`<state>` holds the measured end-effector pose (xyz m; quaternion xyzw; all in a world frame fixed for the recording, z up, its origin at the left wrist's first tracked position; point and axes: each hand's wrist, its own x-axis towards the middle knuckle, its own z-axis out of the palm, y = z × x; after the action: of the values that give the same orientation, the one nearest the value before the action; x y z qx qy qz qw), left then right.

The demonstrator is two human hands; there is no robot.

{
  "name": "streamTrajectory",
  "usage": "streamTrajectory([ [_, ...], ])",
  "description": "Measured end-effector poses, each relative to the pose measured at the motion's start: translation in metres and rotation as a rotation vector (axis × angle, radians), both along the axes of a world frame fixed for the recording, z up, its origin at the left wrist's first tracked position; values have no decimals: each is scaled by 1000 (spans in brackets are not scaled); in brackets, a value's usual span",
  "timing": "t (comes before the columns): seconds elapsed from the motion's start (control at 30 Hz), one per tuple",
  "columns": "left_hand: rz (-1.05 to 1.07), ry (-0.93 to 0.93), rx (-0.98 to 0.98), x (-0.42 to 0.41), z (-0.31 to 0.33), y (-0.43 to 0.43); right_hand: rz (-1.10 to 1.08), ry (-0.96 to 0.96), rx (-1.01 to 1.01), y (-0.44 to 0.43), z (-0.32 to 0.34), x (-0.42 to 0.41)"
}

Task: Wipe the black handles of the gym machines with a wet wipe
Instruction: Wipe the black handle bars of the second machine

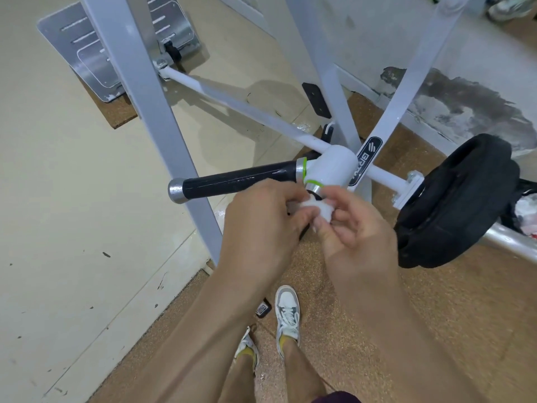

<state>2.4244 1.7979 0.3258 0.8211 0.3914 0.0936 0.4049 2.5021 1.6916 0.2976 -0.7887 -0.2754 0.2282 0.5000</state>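
A black handle (232, 181) with a silver end cap juts left from the white hub (334, 167) of a gym machine. Just below the hub, both my hands hold a crumpled white wet wipe (406, 209). My left hand (261, 225) pinches its left side with curled fingers. My right hand (357, 228) pinches its right side between thumb and fingers. A second black handle pointing toward me is mostly hidden behind my hands. The wipe sits beside the hub's lower metal collar; whether it touches is unclear.
A grey frame post (162, 120) slants down left of the handle. Black weight plates (453, 202) hang on a bar at the right. A metal foot plate (96, 50) lies at the upper left. My white shoes (287, 311) stand on cork flooring, with a small dark object (263, 310) beside them.
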Motion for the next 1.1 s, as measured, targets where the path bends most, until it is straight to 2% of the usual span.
streamTrajectory([
  [0.03, 25, -2, 1, 5, -2, 2, -61, 20, 15, 0, 0, 1],
  [0.13, 132, -26, -92, 20, -12, 14, -164, -198, 20, 8, -1, 5],
  [0.23, 210, -83, -160, 23, -17, 20, -94, -295, 25, 15, -5, -1],
  [0.33, 74, -94, -124, 13, -7, 10, -7, -313, -23, 13, -2, -4],
  [0.4, -86, -108, 34, 8, -3, 0, -31, -160, -28, 7, 1, -1],
  [0.47, -201, -99, 173, 7, -2, -5, -95, 184, 37, 1, 5, 0],
  [0.5, -232, -88, 210, 5, -1, -4, -128, 326, 83, -2, 4, 0],
  [0.57, -258, -84, 179, 0, 3, -1, -135, 464, 173, -5, 2, -1],
  [0.6, -247, -88, 95, -3, 7, 0, -117, 471, 212, -4, 0, -2],
  [0.67, -177, -115, -107, -7, 13, 1, -102, 280, 200, 1, -4, -4],
  [0.73, -61, -149, -168, -9, 15, 0, -176, 92, 152, 8, -7, -6],
  [0.77, -20, -154, -156, -9, 14, -1, -255, 78, 164, 11, -9, -6],
  [0.83, -23, -112, -86, -10, 10, -3, -506, 226, 208, 11, -16, -10],
  [0.9, -87, -50, -2, -12, 5, -6, -717, 539, 280, 10, -18, -17],
  [0.97, -113, -26, 28, -13, 1, -8, -729, 848, 396, 14, -13, -28],
  [1.0, -114, -24, 28, -13, 0, -8, -699, 928, 446, 17, -9, -33],
  [1.1, -121, -21, 40, -13, 0, -8, -660, 931, 469, 23, -5, -38],
])
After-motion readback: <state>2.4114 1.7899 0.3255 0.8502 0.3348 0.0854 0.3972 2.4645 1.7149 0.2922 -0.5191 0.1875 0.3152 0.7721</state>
